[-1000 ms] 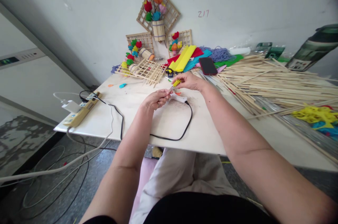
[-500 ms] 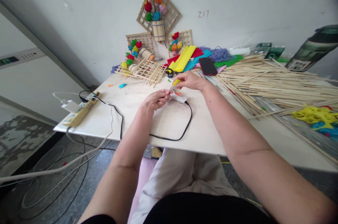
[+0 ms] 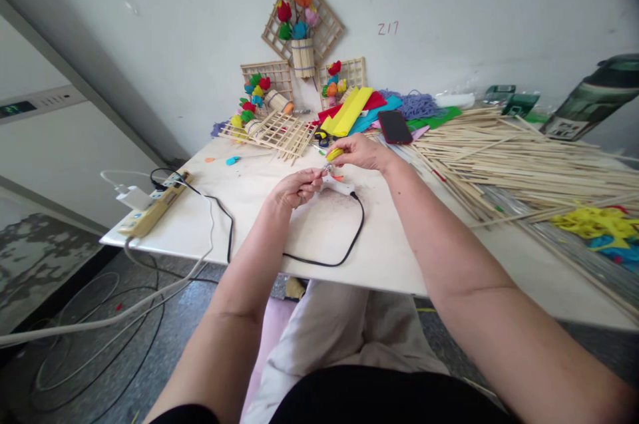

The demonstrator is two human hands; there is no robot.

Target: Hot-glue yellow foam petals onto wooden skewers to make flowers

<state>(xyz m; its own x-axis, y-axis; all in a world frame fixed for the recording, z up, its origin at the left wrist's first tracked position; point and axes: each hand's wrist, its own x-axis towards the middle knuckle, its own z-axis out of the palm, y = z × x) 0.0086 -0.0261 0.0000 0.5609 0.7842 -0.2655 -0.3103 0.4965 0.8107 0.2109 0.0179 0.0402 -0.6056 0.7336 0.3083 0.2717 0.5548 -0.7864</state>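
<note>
My left hand (image 3: pixel 292 188) is closed in a pinch over the middle of the white table (image 3: pixel 349 244); what it pinches is too small to name. My right hand (image 3: pixel 360 151), just beyond it, grips a small yellow piece (image 3: pixel 335 154) whose tip points toward the left hand's fingers. A white glue gun (image 3: pixel 337 185) lies on the table between and below the two hands, its black cord (image 3: pixel 344 247) looping toward the near edge.
A pile of thin wooden sticks (image 3: pixel 509 158) covers the table's right side. A dark phone (image 3: pixel 394 126) and coloured felt sheets (image 3: pixel 357 108) lie behind the hands, and wooden lattice crafts (image 3: pixel 279 131) with felt flowers stand by the wall. A power strip (image 3: pixel 154 208) sits at the left edge. Yellow cut-outs (image 3: pixel 594 221) lie at right.
Both hands keep their grips and places; only the camera has shifted slightly.
</note>
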